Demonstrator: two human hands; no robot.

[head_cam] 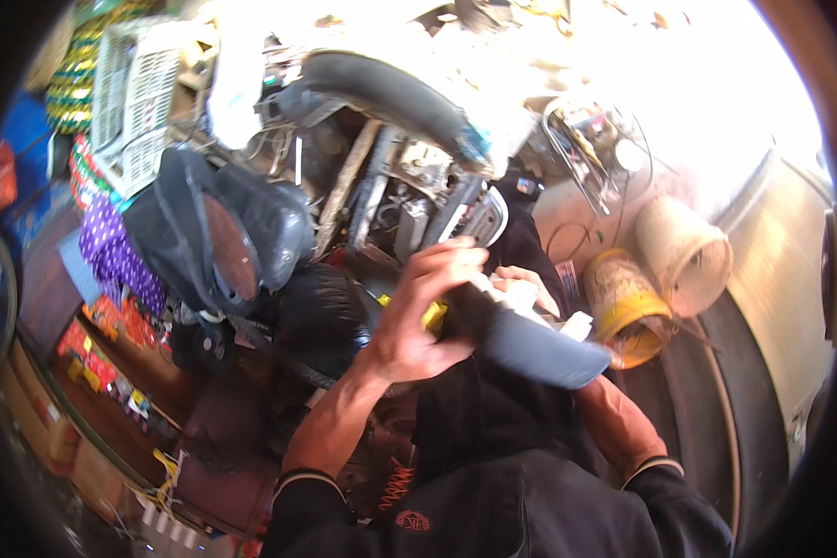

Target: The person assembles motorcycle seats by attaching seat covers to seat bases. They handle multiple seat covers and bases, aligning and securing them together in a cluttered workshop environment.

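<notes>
A blurred dark grey part (544,349), with a curved, smooth end and paler pieces along its far side, is held up in front of my chest. My left hand (425,314) is at its left end, fingers and thumb spread around a dark section; whether they grip it is unclear from the blur. Behind the part, my right hand (530,286) has its fingers closed on the pale pieces; the palm is hidden. A yellow item (434,317) shows beside my left palm. Just beyond my hands lies a metal and plastic assembly (418,188).
A curved black fender-like part (390,91) lies at the far side. Black plastic shells (202,237) and a white plastic crate (136,104) are at the left. A yellow bucket (621,300) and a whitish bucket (683,258) lie tipped at the right.
</notes>
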